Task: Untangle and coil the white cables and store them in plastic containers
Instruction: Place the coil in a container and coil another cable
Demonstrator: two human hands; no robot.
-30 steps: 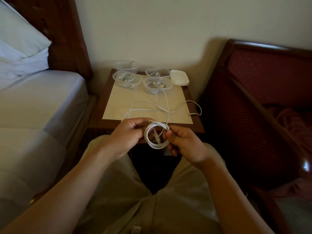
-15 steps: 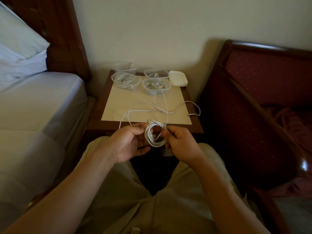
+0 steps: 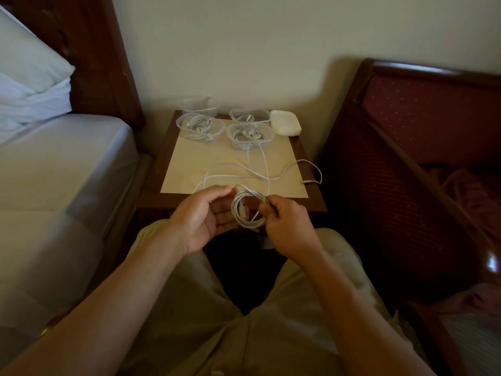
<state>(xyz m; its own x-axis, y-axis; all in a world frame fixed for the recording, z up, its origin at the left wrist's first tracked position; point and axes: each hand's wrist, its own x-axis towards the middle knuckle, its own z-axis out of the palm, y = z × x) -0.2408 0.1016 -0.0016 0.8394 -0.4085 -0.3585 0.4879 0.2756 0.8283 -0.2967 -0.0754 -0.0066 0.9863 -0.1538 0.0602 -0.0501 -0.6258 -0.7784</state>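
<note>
hard to make out much here tbh — room's dim and the white cable coil is a bit blurry, so can't count the loops or see which plug end is where. it hangs in the air just in front of the near edge of the desk, over the person's lap. right hand has its fingers pinched together on the right side of the coil. left hand is cupped w/ palm up, fingers loosely curled and apart, tips just at the coil's left/top side; can't tell if they actually touch it.

loose rest of the cable snakes across the cream mat on the desk and loops out past the right edge, plug end lying near that edge. one strand runs back up into the front right container.

four clear containers at the back: front left one has coiled cables in it, back right one has something white inside but too small to tell, back left one is half hidden behind the front left one — contents not readable. white lid sits just beside the right containers, at the back right corner.

space is tight: bed close on the left, dark red padded furniture close on the right, wall right behind the containers. open patch = middle of the mat.
</note>
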